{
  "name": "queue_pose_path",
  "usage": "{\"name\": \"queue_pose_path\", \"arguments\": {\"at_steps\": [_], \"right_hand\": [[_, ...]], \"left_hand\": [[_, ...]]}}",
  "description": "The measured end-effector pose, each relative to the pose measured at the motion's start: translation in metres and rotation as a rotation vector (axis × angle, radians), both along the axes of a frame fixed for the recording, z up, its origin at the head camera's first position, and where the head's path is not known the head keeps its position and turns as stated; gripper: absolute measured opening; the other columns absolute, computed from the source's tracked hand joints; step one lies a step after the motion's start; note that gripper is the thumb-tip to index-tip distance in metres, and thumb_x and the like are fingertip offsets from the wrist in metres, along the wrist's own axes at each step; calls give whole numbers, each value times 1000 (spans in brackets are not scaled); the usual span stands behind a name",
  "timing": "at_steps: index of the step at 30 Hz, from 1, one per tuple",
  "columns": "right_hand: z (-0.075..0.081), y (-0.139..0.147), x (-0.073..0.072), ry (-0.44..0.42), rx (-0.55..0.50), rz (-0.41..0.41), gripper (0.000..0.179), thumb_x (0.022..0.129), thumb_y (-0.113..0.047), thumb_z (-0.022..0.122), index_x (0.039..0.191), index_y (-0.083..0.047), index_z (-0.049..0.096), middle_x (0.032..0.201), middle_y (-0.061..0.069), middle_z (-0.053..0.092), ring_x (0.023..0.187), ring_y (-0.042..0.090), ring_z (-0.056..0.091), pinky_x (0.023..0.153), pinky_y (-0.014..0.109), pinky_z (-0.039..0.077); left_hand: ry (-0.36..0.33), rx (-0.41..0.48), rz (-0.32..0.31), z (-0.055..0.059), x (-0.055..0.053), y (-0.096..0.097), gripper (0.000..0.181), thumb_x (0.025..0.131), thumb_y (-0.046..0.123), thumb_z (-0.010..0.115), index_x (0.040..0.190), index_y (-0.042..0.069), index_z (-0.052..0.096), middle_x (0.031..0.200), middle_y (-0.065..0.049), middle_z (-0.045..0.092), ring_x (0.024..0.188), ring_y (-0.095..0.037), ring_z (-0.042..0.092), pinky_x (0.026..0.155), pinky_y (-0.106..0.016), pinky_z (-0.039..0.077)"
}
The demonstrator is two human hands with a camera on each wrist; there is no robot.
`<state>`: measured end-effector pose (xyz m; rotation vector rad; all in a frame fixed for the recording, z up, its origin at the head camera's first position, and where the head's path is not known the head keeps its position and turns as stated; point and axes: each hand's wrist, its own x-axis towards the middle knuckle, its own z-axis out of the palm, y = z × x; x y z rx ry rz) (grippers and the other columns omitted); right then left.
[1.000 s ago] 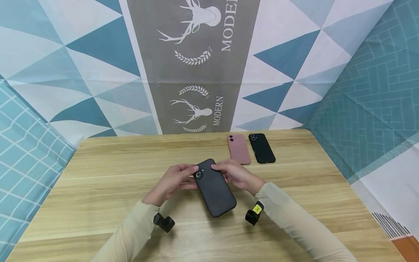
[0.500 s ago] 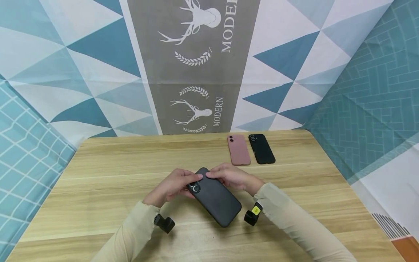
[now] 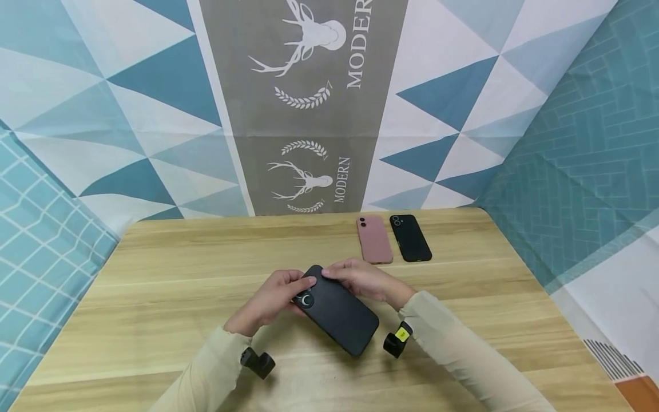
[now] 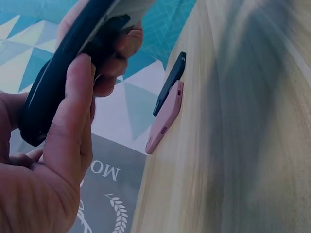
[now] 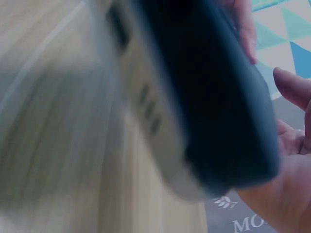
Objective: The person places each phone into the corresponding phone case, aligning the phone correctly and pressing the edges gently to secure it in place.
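Observation:
A phone in a black case (image 3: 340, 315) is held tilted in front of the body, its camera end away from me. My left hand (image 3: 275, 297) grips the camera corner, thumb on the back. My right hand (image 3: 368, 280) holds the far right edge with the thumb at its top, fingers mostly hidden in the head view. Down the right wrist view, a light side edge (image 5: 150, 111) with several small slots shows beside the blurred black case. The left wrist view has the right hand's curled fingers (image 4: 126, 46) at the device's edge.
A pink phone case (image 3: 376, 241) and a second black case (image 3: 411, 237) lie side by side at the back right of the wooden table (image 3: 180, 297). A patterned cloth wall (image 3: 437, 86) rises behind the table.
The phone has been turned, its lower end swinging to the right and its top dropping a little towards me. Both hands have kept hold, with thumbs shifted closer together.

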<state>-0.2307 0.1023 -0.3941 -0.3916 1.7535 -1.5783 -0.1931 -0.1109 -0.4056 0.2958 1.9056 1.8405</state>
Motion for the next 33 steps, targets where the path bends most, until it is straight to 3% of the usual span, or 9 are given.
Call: {"name": "queue_pose_path", "arguments": {"at_steps": [5, 9, 15, 21, 24, 29, 31, 33], "right_hand": [[4, 5, -3, 20, 70, -58, 47, 96, -33, 48, 126, 3, 53, 109, 8, 65, 88, 11, 65, 81, 29, 55], [6, 11, -4, 29, 116, -127, 52, 95, -42, 48, 126, 0, 55, 118, 15, 62, 94, 14, 64, 85, 30, 54], [6, 22, 0, -30, 20, -227, 53, 93, -47, 50, 118, 0, 58, 91, 0, 70, 81, 10, 67, 74, 26, 57], [-1, 26, 8, -48, -132, -131, 46, 96, -40, 49, 108, 4, 57, 79, 4, 72, 70, 14, 70, 69, 30, 59], [-1, 24, 11, -28, -186, -105, 33, 97, -33, 50, 99, -1, 56, 81, 3, 72, 70, 13, 70, 67, 26, 59], [0, 20, 15, -29, -260, -142, 23, 97, -26, 52, 97, -3, 54, 84, 3, 72, 74, 12, 70, 70, 25, 59], [-1, 19, 17, -27, -281, -165, 26, 96, -23, 53, 103, 1, 51, 84, 4, 72, 76, 13, 70, 72, 26, 59], [-2, 18, 19, -20, -301, -188, 40, 96, -20, 53, 122, 9, 42, 83, 4, 72, 77, 13, 70, 75, 27, 58]], "left_hand": [[18, 30, 78, 0, 2, 0, 32, 97, 17, 50, 102, -14, 52, 70, 2, 65, 64, -11, 68, 61, -34, 60], [20, 71, 179, 0, 3, -2, 31, 97, 18, 51, 100, -13, 53, 70, 2, 65, 65, -12, 68, 62, -35, 60], [0, 175, 399, 3, 6, -5, 29, 97, 19, 50, 99, -10, 52, 72, 1, 65, 66, -12, 69, 65, -34, 60], [10, 247, 609, 6, 7, -4, 26, 98, 18, 49, 100, -8, 51, 72, 4, 63, 64, -9, 67, 65, -33, 60], [23, 275, 659, 7, 9, -3, 26, 99, 19, 47, 100, -7, 50, 74, 5, 62, 66, -8, 67, 64, -32, 60], [34, 311, 702, 7, 12, -2, 23, 99, 17, 47, 96, -6, 49, 73, 5, 62, 66, -7, 67, 62, -27, 59], [34, 324, 711, 7, 13, -1, 23, 98, 17, 47, 95, -6, 49, 73, 4, 63, 66, -7, 67, 61, -27, 59], [37, 333, 721, 7, 15, -1, 23, 98, 17, 47, 95, -5, 50, 73, 4, 63, 66, -7, 67, 61, -26, 59]]}}
